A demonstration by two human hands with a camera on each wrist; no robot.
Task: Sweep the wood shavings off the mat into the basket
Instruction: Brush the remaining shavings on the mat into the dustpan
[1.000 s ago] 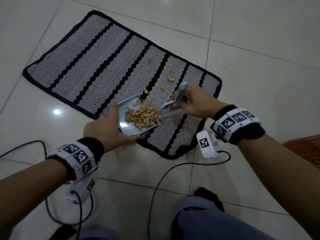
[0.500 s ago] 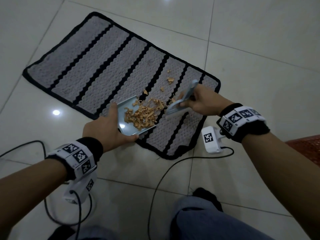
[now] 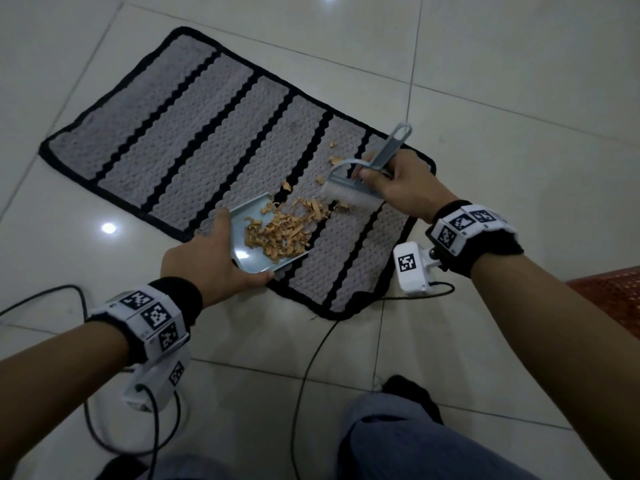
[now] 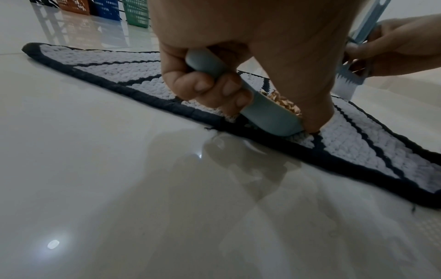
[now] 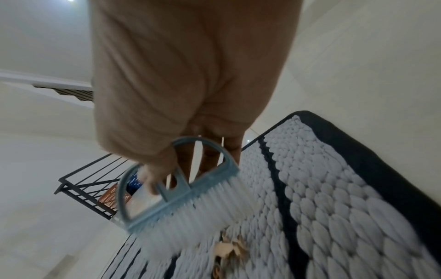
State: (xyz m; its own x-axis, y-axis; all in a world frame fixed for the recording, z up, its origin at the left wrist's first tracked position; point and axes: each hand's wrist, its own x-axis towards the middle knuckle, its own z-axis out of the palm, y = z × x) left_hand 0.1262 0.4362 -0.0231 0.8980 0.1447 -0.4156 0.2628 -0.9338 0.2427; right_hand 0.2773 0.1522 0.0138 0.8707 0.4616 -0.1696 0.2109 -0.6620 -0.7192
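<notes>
A grey mat (image 3: 194, 140) with black stripes lies on the tiled floor. My left hand (image 3: 207, 265) grips the handle of a pale blue dustpan (image 3: 256, 261) (image 4: 269, 117) whose lip rests on the mat's near edge. A heap of wood shavings (image 3: 284, 230) fills the pan and spills onto the mat. My right hand (image 3: 398, 188) grips a pale blue hand brush (image 3: 349, 188) (image 5: 181, 200), its white bristles on the mat just right of the heap. A few loose shavings (image 3: 334, 157) (image 5: 226, 247) lie beyond the brush. A red-brown basket (image 3: 613, 299) shows at the right edge.
Black cables (image 3: 311, 368) trail across the floor near my knees. In the left wrist view several coloured baskets (image 4: 107, 9) stand far back by a black metal railing (image 5: 90, 181). Bare tile surrounds the mat.
My right hand drew the brush back to the right, away from the pan, and set its bristles down on the mat. Some shavings spread from the pan's lip. The left hand and dustpan stayed put.
</notes>
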